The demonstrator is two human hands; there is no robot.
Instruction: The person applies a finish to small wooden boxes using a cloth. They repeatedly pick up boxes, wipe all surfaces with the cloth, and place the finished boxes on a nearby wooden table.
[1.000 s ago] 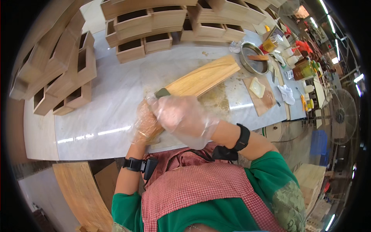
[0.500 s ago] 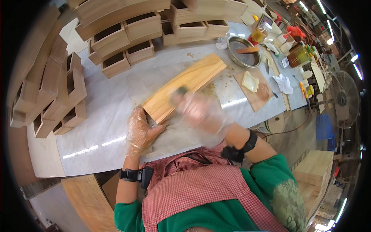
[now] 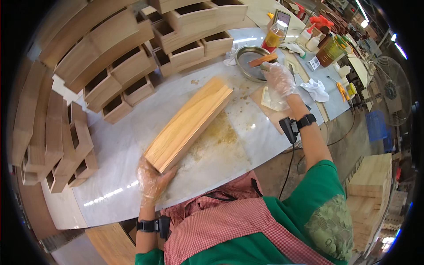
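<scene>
A long wooden piece (image 3: 190, 126), box-like and glossy golden on top, lies slantwise on the table. My left hand (image 3: 152, 179), in a clear plastic glove, grips its near left end, thumb along the front side and fingers around the corner. Far to the right, my right hand (image 3: 280, 79), gloved the same way, is at the rim of a round metal pan (image 3: 240, 55). Its fingers are closed on a small dark green pad (image 3: 265, 66), mostly hidden by the hand. A reddish-brown wooden stick (image 3: 263, 60) lies across the pan just beyond the fingertips.
Pale wooden drawer units (image 3: 119, 66) crowd the back and left. Yellowish wet stains (image 3: 223, 130) mark the tabletop (image 3: 119, 163). Bottles, a bottle of amber liquid (image 3: 274, 35), a white cloth (image 3: 314, 90) and orange-handled pliers (image 3: 342, 92) stand or lie at right, near a fan (image 3: 389, 90).
My right hand has left the wooden piece and moved to the far right, to the pan, with the green pad. My left hand still grips the piece, which appears turned more steeply.
</scene>
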